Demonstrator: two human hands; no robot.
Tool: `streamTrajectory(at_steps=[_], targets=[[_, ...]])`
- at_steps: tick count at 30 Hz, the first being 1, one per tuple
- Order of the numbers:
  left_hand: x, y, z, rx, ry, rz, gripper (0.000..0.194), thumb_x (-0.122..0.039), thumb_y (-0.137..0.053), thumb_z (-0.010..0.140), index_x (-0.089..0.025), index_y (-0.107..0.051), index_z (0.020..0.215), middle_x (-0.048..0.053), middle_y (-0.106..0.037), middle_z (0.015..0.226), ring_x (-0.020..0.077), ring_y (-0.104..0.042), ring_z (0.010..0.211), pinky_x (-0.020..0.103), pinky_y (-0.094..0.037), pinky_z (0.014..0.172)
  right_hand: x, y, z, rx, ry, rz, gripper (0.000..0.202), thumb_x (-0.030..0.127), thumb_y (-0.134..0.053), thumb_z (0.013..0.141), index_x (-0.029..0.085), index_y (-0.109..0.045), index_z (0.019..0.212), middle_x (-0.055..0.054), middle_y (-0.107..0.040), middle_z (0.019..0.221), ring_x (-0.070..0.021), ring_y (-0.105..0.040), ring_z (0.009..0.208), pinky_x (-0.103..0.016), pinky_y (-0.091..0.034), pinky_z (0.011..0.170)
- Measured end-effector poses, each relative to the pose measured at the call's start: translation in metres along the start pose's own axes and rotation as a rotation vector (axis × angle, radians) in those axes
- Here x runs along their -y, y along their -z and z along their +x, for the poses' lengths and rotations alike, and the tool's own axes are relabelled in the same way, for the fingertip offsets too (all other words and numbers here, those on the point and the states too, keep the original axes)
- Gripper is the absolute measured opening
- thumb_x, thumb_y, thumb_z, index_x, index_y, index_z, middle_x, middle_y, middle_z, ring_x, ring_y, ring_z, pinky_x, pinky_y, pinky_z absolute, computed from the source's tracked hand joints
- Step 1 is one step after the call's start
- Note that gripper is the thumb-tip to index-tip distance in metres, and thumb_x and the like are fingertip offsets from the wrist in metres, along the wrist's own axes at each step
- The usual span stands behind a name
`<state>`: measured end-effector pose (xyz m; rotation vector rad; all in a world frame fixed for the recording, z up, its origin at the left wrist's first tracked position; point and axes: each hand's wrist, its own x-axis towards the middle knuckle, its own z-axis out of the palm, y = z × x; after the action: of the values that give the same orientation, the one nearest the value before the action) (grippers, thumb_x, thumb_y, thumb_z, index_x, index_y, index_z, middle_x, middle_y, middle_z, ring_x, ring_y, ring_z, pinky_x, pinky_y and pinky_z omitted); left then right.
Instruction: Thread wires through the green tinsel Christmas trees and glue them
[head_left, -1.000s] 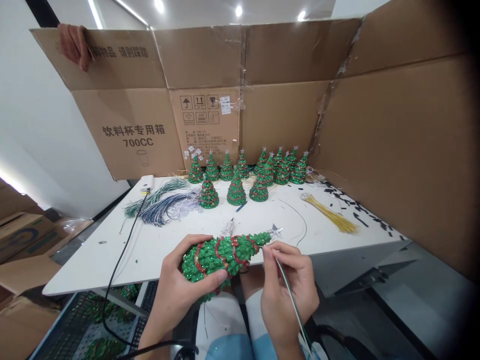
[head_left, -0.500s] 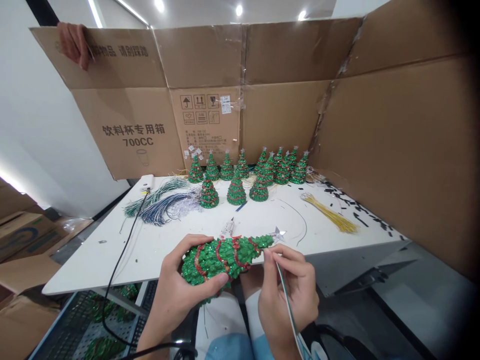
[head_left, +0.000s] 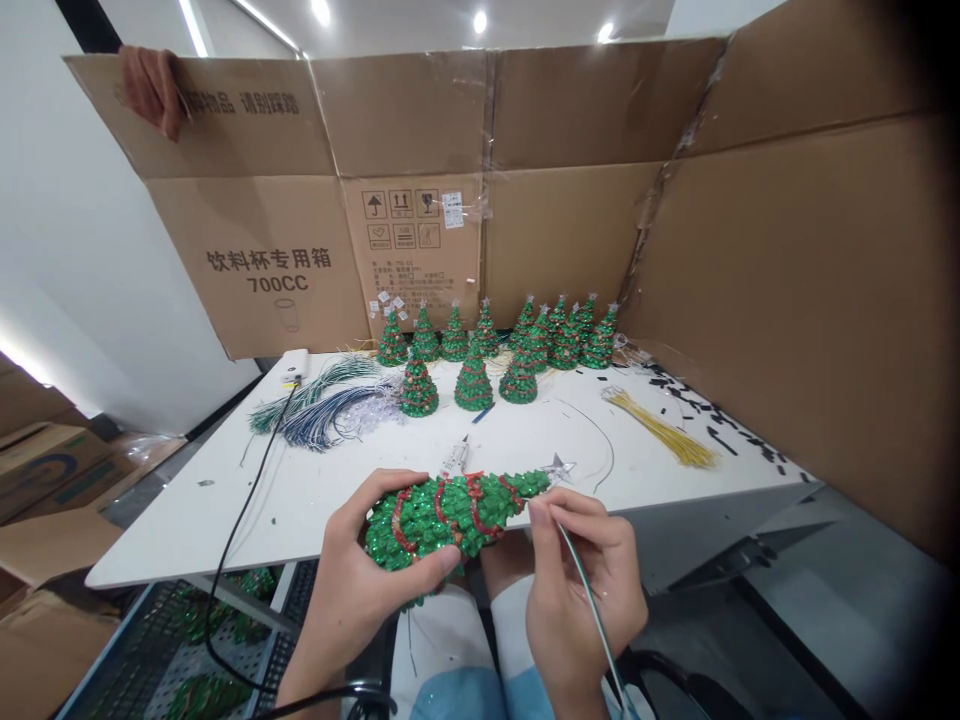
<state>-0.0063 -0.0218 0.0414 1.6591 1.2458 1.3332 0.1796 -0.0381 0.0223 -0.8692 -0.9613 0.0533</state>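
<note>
A green miniature Christmas tree (head_left: pixel 431 515) with red garlands lies on its side in my left hand (head_left: pixel 367 580), its tip pointing right. At the tip is a clear star (head_left: pixel 559 468). My right hand (head_left: pixel 589 580) pinches a thin green-and-white wire (head_left: pixel 592 605) between thumb and fingers, close beside the tree's tip. The wire trails down towards my lap. Whether its end enters the tree is hidden by my fingertips. Beyond the tree, a white pen-like tube (head_left: pixel 456 456) with a dark point lies on the table.
Several finished-looking trees (head_left: pixel 473 382) stand on the white table (head_left: pixel 300 510). Bundles of blue wires (head_left: pixel 319 418), green wires (head_left: pixel 319 385) and yellow wires (head_left: pixel 664 430) lie around them. Cardboard walls (head_left: pixel 577 230) enclose the back and right. A black cable (head_left: pixel 240 530) hangs over the left edge.
My right hand has shifted slightly right and down with the wire, which now hangs at a changed angle. The left hand and tree have barely moved.
</note>
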Motion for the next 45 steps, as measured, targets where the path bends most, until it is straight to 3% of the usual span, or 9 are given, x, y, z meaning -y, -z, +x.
streamTrajectory(at_steps=[6, 14, 21, 45], targets=[[-0.0017, -0.0006, -0.0004, -0.010, -0.004, 0.016, 0.055, -0.042, -0.099, 0.074, -0.028, -0.079, 0.123, 0.005, -0.079, 0.126, 0.0307, -0.074, 0.114, 0.039, -0.060, 0.097, -0.0016, -0.0018, -0.0025, -0.052, 0.025, -0.057, 0.014, 0.011, -0.083, 0.097, 0.021, -0.074, 0.100, -0.007, -0.081, 0.098, -0.0202, -0.081, 0.087, -0.030, -0.067, 0.072], [-0.0021, -0.0006, -0.0010, -0.023, 0.001, 0.014, 0.056, -0.043, -0.099, 0.074, -0.027, -0.079, 0.124, 0.005, -0.080, 0.127, 0.0304, -0.074, 0.114, 0.039, -0.060, 0.095, -0.0019, -0.0024, -0.0038, -0.056, -0.051, -0.051, 0.011, 0.018, -0.084, 0.098, 0.021, -0.074, 0.098, -0.008, -0.081, 0.098, -0.0206, -0.081, 0.087, -0.031, -0.067, 0.072], [0.0014, 0.0022, 0.0008, -0.032, -0.038, 0.055, 0.055, -0.044, -0.099, 0.075, -0.028, -0.080, 0.124, 0.006, -0.080, 0.128, 0.0324, -0.075, 0.119, 0.041, -0.062, 0.099, -0.0042, -0.0028, -0.0058, -0.033, -0.005, -0.035, 0.014, 0.011, -0.083, 0.097, 0.022, -0.074, 0.100, -0.006, -0.081, 0.098, -0.0185, -0.081, 0.088, -0.028, -0.067, 0.073], [-0.0008, -0.0005, 0.0002, -0.042, -0.037, 0.030, 0.055, -0.046, -0.099, 0.074, -0.026, -0.081, 0.122, 0.006, -0.081, 0.122, 0.0307, -0.078, 0.107, 0.042, -0.064, 0.095, -0.0011, -0.0041, -0.0053, -0.089, -0.174, 0.019, 0.013, 0.022, -0.087, 0.097, 0.021, -0.074, 0.095, -0.006, -0.081, 0.095, -0.0175, -0.081, 0.084, -0.026, -0.067, 0.072]])
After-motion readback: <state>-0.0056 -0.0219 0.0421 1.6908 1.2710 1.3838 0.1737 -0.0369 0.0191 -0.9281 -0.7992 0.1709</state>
